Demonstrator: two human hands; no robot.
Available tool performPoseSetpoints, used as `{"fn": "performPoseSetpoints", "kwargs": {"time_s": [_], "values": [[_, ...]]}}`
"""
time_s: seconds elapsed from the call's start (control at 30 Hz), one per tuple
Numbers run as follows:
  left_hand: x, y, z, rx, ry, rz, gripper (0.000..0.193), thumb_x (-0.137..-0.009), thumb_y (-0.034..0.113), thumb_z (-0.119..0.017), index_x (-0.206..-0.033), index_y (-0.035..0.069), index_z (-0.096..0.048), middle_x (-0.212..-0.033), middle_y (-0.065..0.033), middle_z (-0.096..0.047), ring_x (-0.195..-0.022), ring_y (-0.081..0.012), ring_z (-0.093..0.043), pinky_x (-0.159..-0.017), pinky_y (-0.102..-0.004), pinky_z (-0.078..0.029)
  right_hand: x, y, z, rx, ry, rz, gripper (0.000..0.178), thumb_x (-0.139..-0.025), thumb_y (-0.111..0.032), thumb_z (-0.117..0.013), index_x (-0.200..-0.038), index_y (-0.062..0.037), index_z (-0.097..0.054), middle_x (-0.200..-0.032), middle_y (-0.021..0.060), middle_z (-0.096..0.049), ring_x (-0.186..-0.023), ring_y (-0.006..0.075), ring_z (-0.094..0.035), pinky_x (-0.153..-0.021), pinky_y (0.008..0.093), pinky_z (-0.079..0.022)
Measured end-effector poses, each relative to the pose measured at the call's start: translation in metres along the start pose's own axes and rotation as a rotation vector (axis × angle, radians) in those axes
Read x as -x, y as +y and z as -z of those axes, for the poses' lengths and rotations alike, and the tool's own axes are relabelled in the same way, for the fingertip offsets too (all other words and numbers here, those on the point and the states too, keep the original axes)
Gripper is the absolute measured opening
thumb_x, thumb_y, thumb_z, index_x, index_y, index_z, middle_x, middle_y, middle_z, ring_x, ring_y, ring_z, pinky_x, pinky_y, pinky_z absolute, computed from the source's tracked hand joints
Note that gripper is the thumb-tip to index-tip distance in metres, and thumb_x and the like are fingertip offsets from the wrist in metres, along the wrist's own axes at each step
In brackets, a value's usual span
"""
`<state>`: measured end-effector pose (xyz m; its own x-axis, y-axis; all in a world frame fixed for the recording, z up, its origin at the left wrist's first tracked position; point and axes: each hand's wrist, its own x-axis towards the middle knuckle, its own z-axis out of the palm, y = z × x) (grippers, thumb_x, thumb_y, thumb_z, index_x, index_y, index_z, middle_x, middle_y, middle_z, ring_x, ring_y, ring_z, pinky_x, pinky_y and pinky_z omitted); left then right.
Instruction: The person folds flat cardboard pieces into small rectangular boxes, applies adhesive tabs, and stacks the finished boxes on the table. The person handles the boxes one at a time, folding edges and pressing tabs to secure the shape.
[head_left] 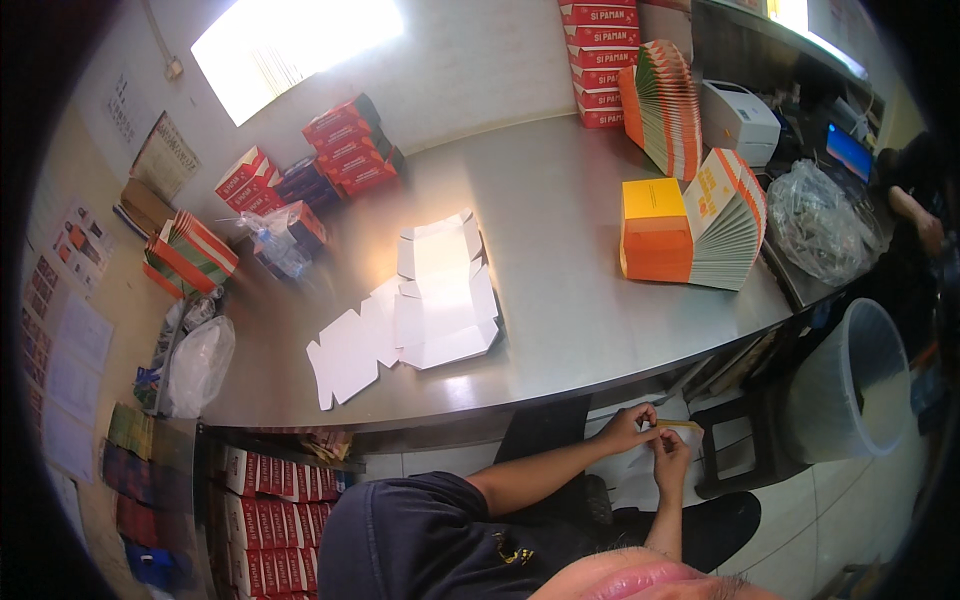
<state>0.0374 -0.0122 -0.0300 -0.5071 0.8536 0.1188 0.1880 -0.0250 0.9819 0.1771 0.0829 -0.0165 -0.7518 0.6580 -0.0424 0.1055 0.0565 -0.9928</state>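
Past the table's front edge, low in the picture, my left hand (626,430) and my right hand (671,462) meet at the fingertips. Both are closed in a pinch. Whatever sits between the fingers is too small to make out. Just beyond them is a thin tan-edged strip (680,424); I cannot tell whether the fingers touch it. On the steel table (560,300) lie unfolded white carton blanks (445,290), flat and apart from my hands.
Fanned orange-and-green folded cartons (725,225) stand at the right, by a white printer (740,122) and a clear plastic bag (822,222). Red boxes (350,145) are stacked at the back left. A translucent bucket (850,385) stands on a dark stool (745,440).
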Motion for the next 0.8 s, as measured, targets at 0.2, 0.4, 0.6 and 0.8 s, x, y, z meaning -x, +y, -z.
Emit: {"fn": "performPoseSetpoints", "kwargs": {"time_s": [0.2,0.4,0.6,0.8], "values": [[0.003,0.016,-0.005,0.040,0.073,-0.030,0.024,-0.088,0.012,-0.072,-0.099,0.006,-0.051,-0.083,-0.0030,-0.058,-0.079,-0.0120,-0.057,-0.074,-0.0301,-0.048,-0.001,0.008,-0.007,0.025,0.061,0.064,0.013,-0.098,-0.007,-0.064,-0.107,0.0032,-0.063,-0.090,0.0070,-0.070,-0.082,0.0126,-0.065,-0.077,0.0266,-0.052],[0.004,0.022,-0.002,-0.077,-0.043,-0.024,0.028,-0.088,0.005,-0.069,-0.111,0.004,-0.052,-0.084,-0.0036,-0.058,-0.077,-0.0135,-0.058,-0.073,-0.0312,-0.050,-0.002,0.026,-0.004,0.277,0.179,0.088,0.021,-0.095,-0.012,-0.068,-0.108,0.0038,-0.062,-0.091,0.0135,-0.072,-0.080,0.0186,-0.070,-0.073,0.0287,-0.053],[0.001,-0.022,-0.011,-0.106,0.178,0.174,0.049,-0.085,-0.001,-0.059,-0.133,0.002,-0.048,-0.110,-0.0120,-0.059,-0.089,-0.0185,-0.064,-0.072,-0.0331,-0.059,-0.001,0.004,0.000,0.248,-0.052,-0.351,0.035,-0.097,-0.031,-0.067,-0.095,0.0044,-0.070,-0.072,0.0122,-0.071,-0.058,0.0207,-0.070,-0.054,0.0316,-0.054],[0.002,-0.045,-0.006,0.584,0.109,0.859,0.068,-0.082,0.001,-0.064,-0.145,0.002,-0.038,-0.134,-0.0161,-0.052,-0.103,-0.0281,-0.066,-0.087,-0.0391,-0.061,0.005,-0.007,-0.013,-0.024,-0.122,-0.662,0.067,-0.098,-0.056,-0.056,-0.117,0.0075,-0.063,-0.099,0.0214,-0.072,-0.072,0.0221,-0.073,-0.055,0.0314,-0.055]]}}
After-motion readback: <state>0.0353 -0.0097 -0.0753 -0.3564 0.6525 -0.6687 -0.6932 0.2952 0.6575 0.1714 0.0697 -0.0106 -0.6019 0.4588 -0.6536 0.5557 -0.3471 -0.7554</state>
